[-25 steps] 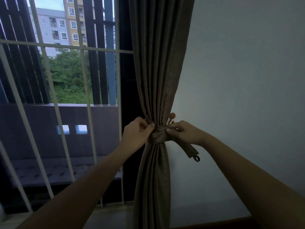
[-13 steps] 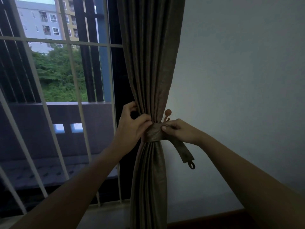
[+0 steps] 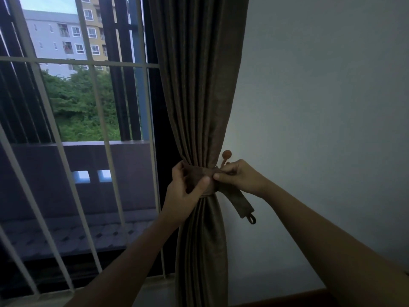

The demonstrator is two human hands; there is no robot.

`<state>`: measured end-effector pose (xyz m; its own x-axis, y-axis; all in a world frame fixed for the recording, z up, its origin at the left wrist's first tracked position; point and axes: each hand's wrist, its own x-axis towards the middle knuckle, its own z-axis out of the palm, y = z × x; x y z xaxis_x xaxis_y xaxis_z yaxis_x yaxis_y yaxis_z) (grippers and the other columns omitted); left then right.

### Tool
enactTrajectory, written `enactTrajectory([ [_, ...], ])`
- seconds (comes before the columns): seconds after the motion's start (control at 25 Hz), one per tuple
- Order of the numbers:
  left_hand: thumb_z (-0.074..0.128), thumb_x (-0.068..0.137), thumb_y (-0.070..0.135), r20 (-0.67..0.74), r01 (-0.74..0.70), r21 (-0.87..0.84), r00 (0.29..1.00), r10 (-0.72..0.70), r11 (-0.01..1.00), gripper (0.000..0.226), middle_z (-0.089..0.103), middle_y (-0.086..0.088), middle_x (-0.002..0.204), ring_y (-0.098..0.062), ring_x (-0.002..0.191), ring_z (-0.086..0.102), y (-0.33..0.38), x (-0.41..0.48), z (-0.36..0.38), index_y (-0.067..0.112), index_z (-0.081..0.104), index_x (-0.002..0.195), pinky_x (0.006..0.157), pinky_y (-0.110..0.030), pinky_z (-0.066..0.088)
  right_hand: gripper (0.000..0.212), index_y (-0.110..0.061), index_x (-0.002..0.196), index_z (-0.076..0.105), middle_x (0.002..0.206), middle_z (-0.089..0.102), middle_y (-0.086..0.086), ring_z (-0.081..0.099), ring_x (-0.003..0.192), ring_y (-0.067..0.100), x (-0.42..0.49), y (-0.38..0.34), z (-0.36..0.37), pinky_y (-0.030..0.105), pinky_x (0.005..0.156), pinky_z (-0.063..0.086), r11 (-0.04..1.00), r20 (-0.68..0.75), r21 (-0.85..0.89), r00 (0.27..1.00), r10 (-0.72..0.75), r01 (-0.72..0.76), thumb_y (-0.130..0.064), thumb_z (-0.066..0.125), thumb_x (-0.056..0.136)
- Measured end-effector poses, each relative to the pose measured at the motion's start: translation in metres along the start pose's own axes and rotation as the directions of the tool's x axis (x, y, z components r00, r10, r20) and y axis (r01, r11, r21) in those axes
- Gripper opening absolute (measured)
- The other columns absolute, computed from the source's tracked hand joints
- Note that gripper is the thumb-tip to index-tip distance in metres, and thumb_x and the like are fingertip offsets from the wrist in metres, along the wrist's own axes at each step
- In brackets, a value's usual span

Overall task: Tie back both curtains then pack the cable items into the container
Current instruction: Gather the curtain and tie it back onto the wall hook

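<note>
Both hands, left (image 3: 184,191) & right (image 3: 238,177), pinch the brown fabric tieback band (image 3: 202,178) round the gathered brown curtain (image 3: 199,96). Loop end (image 3: 252,218) hangs loose, not yet on the orange wall hook (image 3: 226,155). No 2nd curtain or cable items in view.

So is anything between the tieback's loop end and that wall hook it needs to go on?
Only the right hand. It pinches the tieback just in front of the wall hook, while the loop hangs free, lower right. Otherwise bare wall lies between loop and hook.
</note>
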<state>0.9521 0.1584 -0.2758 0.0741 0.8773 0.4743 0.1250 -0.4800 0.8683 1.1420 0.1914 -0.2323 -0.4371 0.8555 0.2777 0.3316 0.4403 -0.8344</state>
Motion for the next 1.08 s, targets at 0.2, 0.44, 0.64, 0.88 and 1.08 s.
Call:
enactTrajectory([
  [0.2, 0.078, 0.057, 0.052, 0.008, 0.090, 0.035, 0.996, -0.090, 0.995, 0.091, 0.058, 0.009, 0.125, -0.008, 0.113, 0.058, -0.011, 0.014, -0.009, 0.023, 0.037, 0.133, 0.098, -0.036, 0.049, 0.012, -0.004, 0.091, 0.074, 0.078, 0.073, -0.001, 0.068, 0.078, 0.009, 0.026, 0.007, 0.005, 0.018, 0.074, 0.053, 0.997, 0.022, 0.080, 1.000, -0.017, 0.015, -0.008, 0.068, 0.082],
  [0.44, 0.081, 0.068, 0.019, -0.191, 0.029, 0.226, 0.981, 0.015, 0.974, 0.060, 0.054, 0.023, 0.094, 0.009, 0.083, 0.053, -0.007, 0.031, -0.002, 0.024, 0.040, 0.112, 0.062, 0.000, 0.043, 0.015, -0.017, 0.081, 0.073, 0.076, 0.074, -0.007, 0.068, 0.076, 0.005, 0.053, 0.024, 0.002, 0.015, 0.070, 0.051, 0.983, 0.158, 0.166, 0.986, 0.049, -0.075, -0.007, 0.062, 0.086],
  [0.64, 0.078, 0.069, 0.009, -0.263, -0.011, 0.300, 0.960, 0.094, 0.954, 0.049, 0.052, 0.019, 0.082, 0.006, 0.073, 0.051, -0.013, 0.035, 0.002, 0.016, 0.043, 0.102, 0.057, 0.002, 0.040, 0.014, -0.021, 0.084, 0.071, 0.081, 0.071, 0.003, 0.066, 0.079, 0.015, 0.051, 0.056, -0.001, 0.024, 0.075, 0.052, 0.999, 0.084, 0.046, 0.996, 0.024, -0.028, -0.008, 0.067, 0.084],
  [0.88, 0.078, 0.070, 0.006, -0.281, -0.039, 0.297, 0.951, 0.127, 0.954, 0.047, 0.050, 0.022, 0.085, 0.010, 0.075, 0.049, -0.020, 0.038, 0.002, 0.013, 0.045, 0.103, 0.061, 0.003, 0.040, 0.018, -0.015, 0.078, 0.061, 0.070, 0.060, 0.001, 0.056, 0.060, 0.008, 0.023, 0.096, -0.016, 0.023, 0.059, 0.044, 0.990, -0.037, -0.113, 0.996, 0.085, -0.089, -0.024, 0.055, 0.093],
  [1.08, 0.077, 0.071, 0.005, -0.294, -0.056, 0.303, 0.944, 0.150, 0.951, 0.047, 0.050, 0.022, 0.084, 0.011, 0.074, 0.048, -0.019, 0.038, 0.004, 0.015, 0.044, 0.103, 0.059, 0.003, 0.040, 0.022, -0.018, 0.098, 0.063, 0.096, 0.065, 0.005, 0.060, 0.091, 0.019, 0.024, 0.111, -0.031, 0.030, 0.079, 0.049, 0.856, -0.293, 0.516, 0.935, 0.200, -0.022, -0.001, 0.052, 0.091],
])
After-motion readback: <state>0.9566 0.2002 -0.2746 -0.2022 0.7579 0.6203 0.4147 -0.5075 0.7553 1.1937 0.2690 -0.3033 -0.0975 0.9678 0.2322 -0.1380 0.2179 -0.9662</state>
